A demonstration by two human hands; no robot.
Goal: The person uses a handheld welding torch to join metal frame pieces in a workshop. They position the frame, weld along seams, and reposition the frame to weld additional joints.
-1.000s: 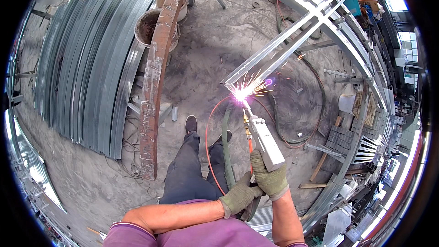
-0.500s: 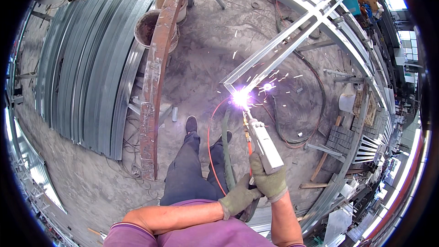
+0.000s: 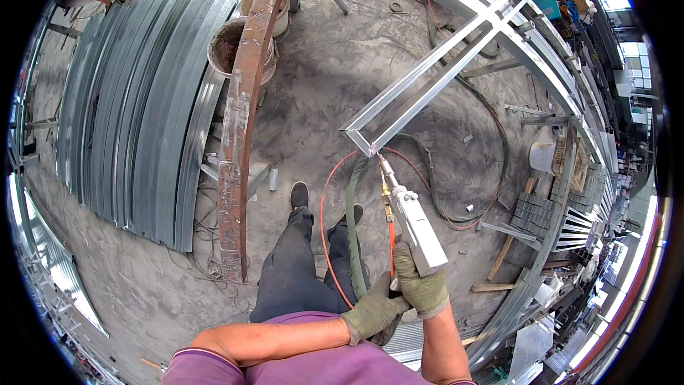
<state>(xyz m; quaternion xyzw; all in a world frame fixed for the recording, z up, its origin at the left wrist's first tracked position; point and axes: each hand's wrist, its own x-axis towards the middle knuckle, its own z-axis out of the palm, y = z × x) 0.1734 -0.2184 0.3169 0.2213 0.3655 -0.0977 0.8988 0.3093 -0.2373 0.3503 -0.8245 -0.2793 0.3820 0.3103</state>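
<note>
Gripping the welding gun (image 3: 413,224) closed-fisted in your right hand (image 3: 422,286), left hand (image 3: 374,311) clasped beneath, keep its nozzle steady on the frame corner (image 3: 367,144) ahead.

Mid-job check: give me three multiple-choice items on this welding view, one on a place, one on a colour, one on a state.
1. Where does the welding gun tip point?
A. at the end corner of the metal frame
B. at the bucket
C. at the stacked sheets

2. What colour is the thin hose looping by the feet?
A. blue
B. orange-red
C. white

3. Is there an arc at the tip?
A. yes, bright with sparks
B. no glow or sparks
C. tip hidden

Answers: 1 A, the nozzle sits by the frame's corner; 2 B, it shows orange-red on grey floor; 3 B, the tip is dark, with the right hand gripping the gun and the left hand touching its base.
</note>
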